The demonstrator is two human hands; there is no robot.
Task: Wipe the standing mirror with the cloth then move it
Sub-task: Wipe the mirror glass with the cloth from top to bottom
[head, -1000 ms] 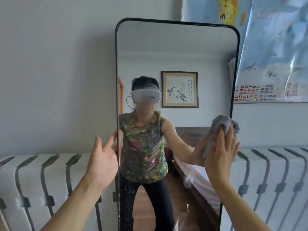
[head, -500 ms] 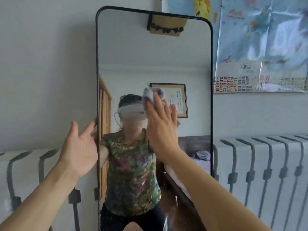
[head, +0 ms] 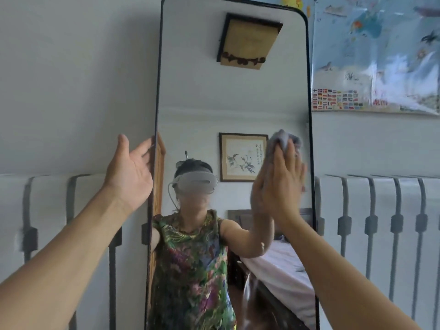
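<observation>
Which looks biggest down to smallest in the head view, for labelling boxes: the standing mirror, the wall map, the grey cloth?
1. standing mirror
2. wall map, cut off by the picture's edge
3. grey cloth, mostly hidden under the right hand

mirror point(head: 233, 91) upper glass free — poster point(head: 376, 53) crowds right

One view only, from the person's head, and it faces straight at the mirror point(head: 233, 96) from arm's reach, tipped a touch upward so the frame's top just clips the edge. The left hand point(head: 129, 173) and right hand point(head: 282, 184) reach in from below. The wall point(head: 71, 79) fills both sides. The glass shows the headset looking back.
</observation>
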